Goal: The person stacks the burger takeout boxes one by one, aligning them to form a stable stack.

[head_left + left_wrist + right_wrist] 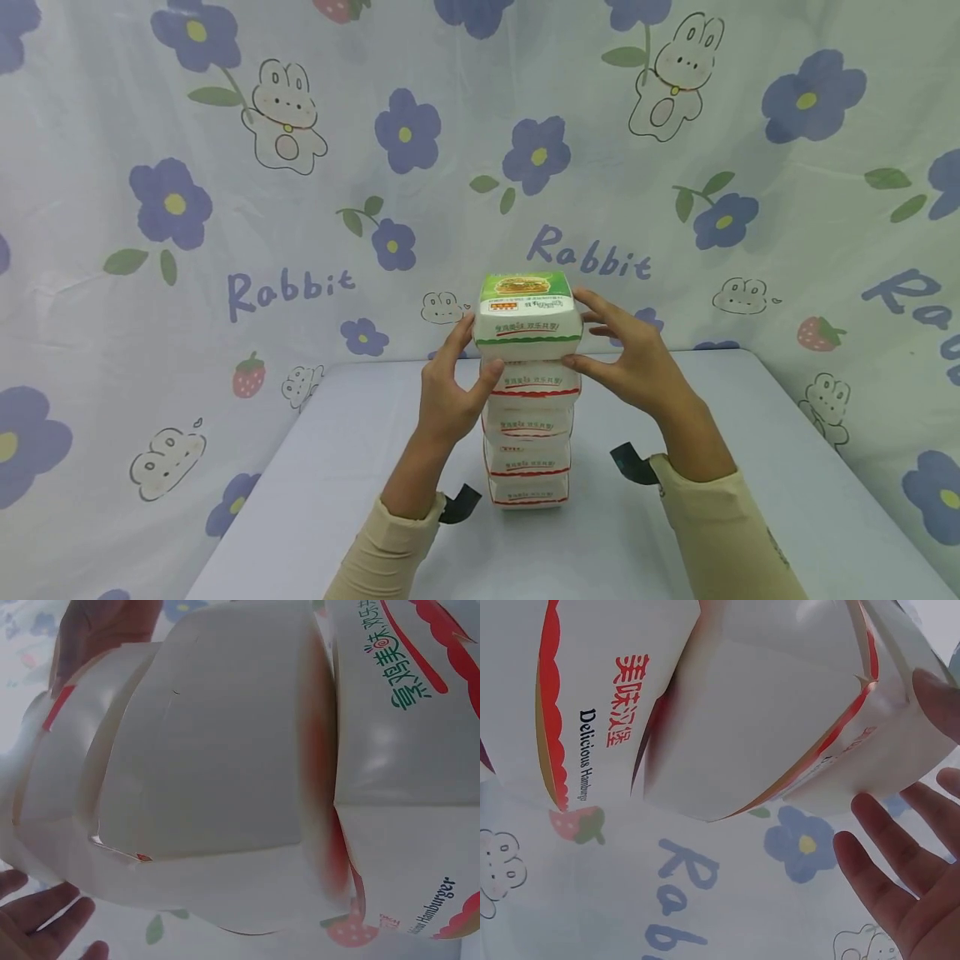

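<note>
A white burger box with a green lid (528,321) tops a straight stack of white boxes with red trim (528,421). My left hand (452,400) is at the stack's left, its fingertips by the green-lidded box's left edge and its thumb by the seam under it. On the opposite side, my right hand (636,360) has its fingertips at the upper right edge and its thumb at the lower right corner. Straight, spread fingers (892,862) of the right hand show in the right wrist view. The far faces of the stack are hidden.
The stack stands on a white-covered table (360,450). Behind it hangs a curtain (465,217) printed with rabbits, flowers and strawberries. Dark camera mounts (633,464) stick inward from both sleeves, beside the lower boxes.
</note>
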A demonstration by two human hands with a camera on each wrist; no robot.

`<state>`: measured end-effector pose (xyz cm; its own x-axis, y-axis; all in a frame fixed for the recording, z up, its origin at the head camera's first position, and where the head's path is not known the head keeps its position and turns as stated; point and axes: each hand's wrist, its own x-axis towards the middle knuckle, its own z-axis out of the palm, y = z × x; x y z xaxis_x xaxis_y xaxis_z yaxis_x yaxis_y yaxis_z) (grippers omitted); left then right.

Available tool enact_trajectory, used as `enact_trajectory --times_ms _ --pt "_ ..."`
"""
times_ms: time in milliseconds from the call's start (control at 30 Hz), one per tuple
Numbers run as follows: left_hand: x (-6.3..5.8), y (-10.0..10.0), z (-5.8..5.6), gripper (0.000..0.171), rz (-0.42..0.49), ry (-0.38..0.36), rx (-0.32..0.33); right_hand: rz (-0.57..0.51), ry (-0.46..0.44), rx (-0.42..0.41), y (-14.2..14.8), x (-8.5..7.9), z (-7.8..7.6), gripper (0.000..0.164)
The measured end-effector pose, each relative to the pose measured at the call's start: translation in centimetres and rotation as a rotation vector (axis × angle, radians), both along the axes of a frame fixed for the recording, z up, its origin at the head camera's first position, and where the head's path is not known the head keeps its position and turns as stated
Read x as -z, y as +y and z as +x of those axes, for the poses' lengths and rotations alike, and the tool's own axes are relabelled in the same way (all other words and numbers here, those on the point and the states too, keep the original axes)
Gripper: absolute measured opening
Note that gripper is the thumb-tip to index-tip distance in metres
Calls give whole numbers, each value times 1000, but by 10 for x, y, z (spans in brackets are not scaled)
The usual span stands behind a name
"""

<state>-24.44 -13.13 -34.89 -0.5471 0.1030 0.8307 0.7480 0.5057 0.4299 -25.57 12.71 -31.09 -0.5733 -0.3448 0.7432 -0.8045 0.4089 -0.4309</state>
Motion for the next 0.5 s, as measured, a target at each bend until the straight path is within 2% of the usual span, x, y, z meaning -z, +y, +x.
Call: enact_trajectory --times_ms 500 --pt "1 2 4 65 14 35 11 -11 27 9 3 5 4 88"
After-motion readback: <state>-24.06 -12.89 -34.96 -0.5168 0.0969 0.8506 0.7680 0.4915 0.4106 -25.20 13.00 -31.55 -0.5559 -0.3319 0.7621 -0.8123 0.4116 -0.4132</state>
